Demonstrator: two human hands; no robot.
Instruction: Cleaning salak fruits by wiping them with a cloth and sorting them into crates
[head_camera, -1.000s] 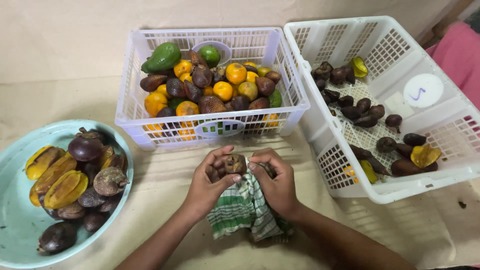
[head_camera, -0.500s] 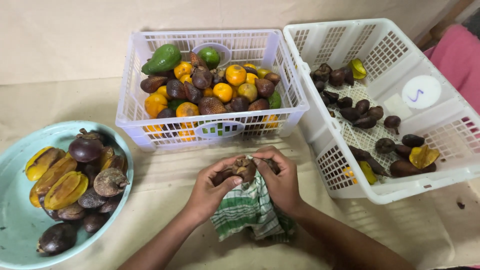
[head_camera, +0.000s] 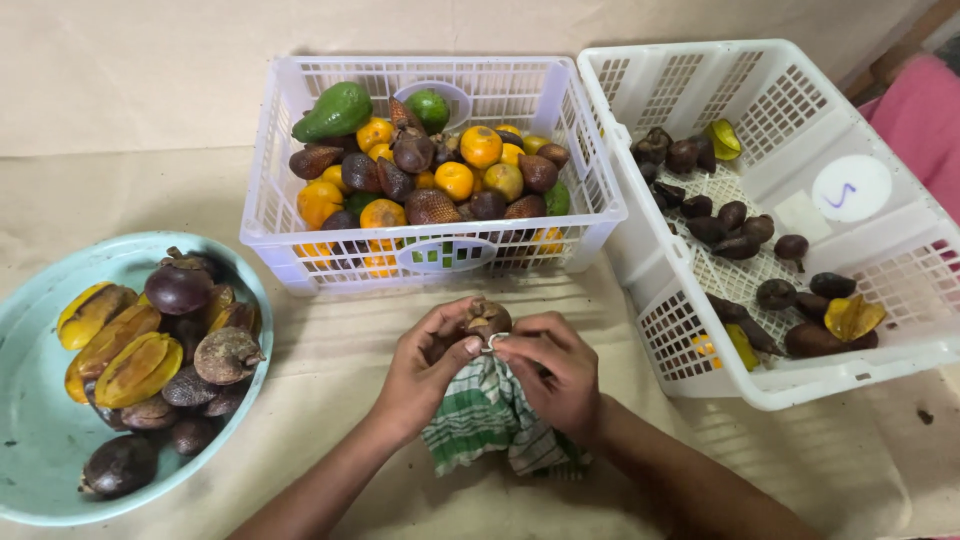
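Note:
My left hand (head_camera: 425, 370) holds a small brown scaly fruit (head_camera: 487, 320) between thumb and fingers. My right hand (head_camera: 555, 370) presses a green-and-white checked cloth (head_camera: 490, 415) against the fruit's underside. Both hands hover just above the paper-covered table, in front of the middle basket. The cloth hangs down between my wrists and hides the lower part of the fruit.
A white basket (head_camera: 280, 180) behind my hands holds oranges, avocados and brown fruits. A second white basket (head_camera: 660, 330) to the right holds dark fruits and yellow pieces. A pale blue bowl (head_camera: 40, 440) at the left holds starfruit and dark fruits. A pink fabric (head_camera: 925, 120) sits far right.
My hands have turned the fruit and brought the cloth up around it; they stay in the same spot in front of the middle basket.

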